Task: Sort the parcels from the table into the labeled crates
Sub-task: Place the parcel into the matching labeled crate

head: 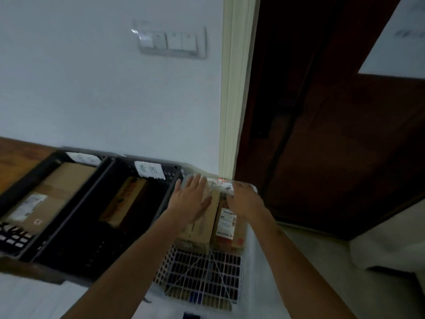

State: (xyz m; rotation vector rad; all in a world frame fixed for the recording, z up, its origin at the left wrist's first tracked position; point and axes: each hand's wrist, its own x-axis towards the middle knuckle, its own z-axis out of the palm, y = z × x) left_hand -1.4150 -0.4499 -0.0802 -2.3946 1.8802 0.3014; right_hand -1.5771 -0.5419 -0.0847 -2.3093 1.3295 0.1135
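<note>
I see my left hand (192, 201) flat, fingers straight, on a brown cardboard parcel (202, 223) in the white crate (202, 279); my right hand (243, 200) hovers over a second labelled parcel (226, 224), its grip I cannot tell; beyond, two black crates (147, 185) each hold a box.

Both forearms bare to frame edge; no sleeves, watch or gloves visible. Left hand (192, 199) and right hand (245, 200) bare, no rings seen.
</note>
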